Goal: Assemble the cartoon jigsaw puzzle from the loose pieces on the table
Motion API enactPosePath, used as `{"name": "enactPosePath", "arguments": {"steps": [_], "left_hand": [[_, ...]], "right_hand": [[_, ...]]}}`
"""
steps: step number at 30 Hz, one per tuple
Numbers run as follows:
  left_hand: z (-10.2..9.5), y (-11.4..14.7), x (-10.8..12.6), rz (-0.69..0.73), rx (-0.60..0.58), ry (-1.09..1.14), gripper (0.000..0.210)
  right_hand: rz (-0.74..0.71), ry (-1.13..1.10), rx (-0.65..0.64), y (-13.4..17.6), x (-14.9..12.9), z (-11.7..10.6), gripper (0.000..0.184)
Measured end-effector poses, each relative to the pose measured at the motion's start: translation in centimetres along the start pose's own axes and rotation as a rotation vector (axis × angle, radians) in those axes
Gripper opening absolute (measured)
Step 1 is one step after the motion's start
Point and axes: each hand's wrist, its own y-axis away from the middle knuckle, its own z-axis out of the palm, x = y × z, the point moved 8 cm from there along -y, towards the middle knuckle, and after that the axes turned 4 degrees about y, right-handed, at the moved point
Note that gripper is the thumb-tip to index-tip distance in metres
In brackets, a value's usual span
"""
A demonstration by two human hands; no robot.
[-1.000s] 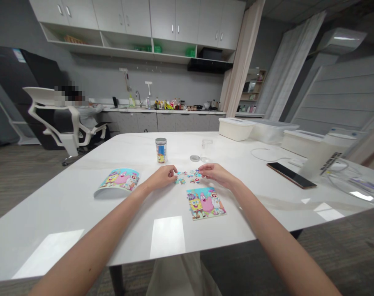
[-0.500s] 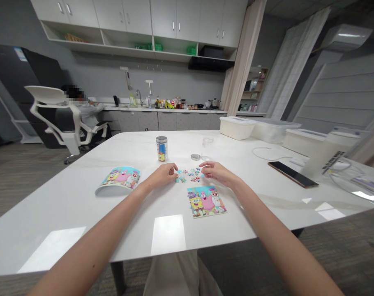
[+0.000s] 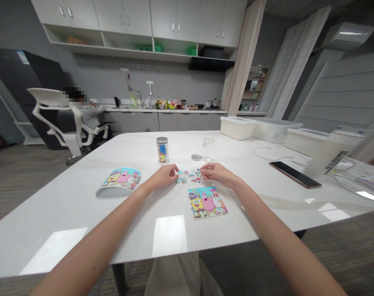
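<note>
Loose jigsaw puzzle pieces (image 3: 190,176) lie in a small scatter between my two hands. My left hand (image 3: 165,176) rests at their left edge with its fingers curled in; whatever its fingertips hold, if anything, is hidden. On the right side of the scatter, the thumb and fingers of my right hand (image 3: 214,172) pinch a small puzzle piece. Closer to me lies an assembled-looking square puzzle (image 3: 207,202) with cartoon figures. A curled picture sheet (image 3: 121,179) with the same figures is left of my left hand.
Behind the pieces stand a lidded picture jar (image 3: 162,150), a loose metal lid (image 3: 196,157) and a clear jar (image 3: 208,149). To the right are a phone (image 3: 294,174), cables and white storage boxes (image 3: 238,127). A person sits in a chair (image 3: 66,121) at back left.
My right hand's fingers have drawn slightly closer together at the pieces. My left hand has barely moved. The whole view has shifted a little.
</note>
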Motion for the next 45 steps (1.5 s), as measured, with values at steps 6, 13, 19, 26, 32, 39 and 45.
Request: {"name": "enactPosePath", "arguments": {"steps": [6, 13, 19, 26, 32, 39, 45], "left_hand": [[0.09, 0.06, 0.15, 0.0, -0.006, -0.005, 0.02], [0.2, -0.02, 0.16, 0.02, -0.003, -0.016, 0.019], [0.36, -0.04, 0.15, 0.027, -0.007, -0.043, 0.017], [0.01, -0.14, 0.55, 0.026, 0.011, -0.11, 0.017], [-0.11, -0.17, 0.93, 0.01, 0.054, -0.163, 0.018], [-0.34, 0.14, 0.55, -0.076, 0.149, -0.221, 0.018], [0.16, 0.19, 0.52, -0.062, 0.088, -0.257, 0.017]], "right_hand": [[0.011, 0.025, -0.027, 0.1, 0.04, 0.3, 0.016], [0.011, 0.025, -0.006, 0.42, -0.03, 0.39, 0.026], [0.019, 0.026, 0.023, 0.27, 0.1, -0.07, 0.024], [0.009, 0.07, 0.05, 0.2, 0.01, -0.33, 0.027], [0.053, 0.08, 0.052, 0.28, 0.05, -0.13, 0.015], [0.049, 0.1, 0.057, 0.47, -0.35, -0.34, 0.012], [0.044, 0.119, 0.049, 0.27, -0.1, -0.31, 0.011]]}}
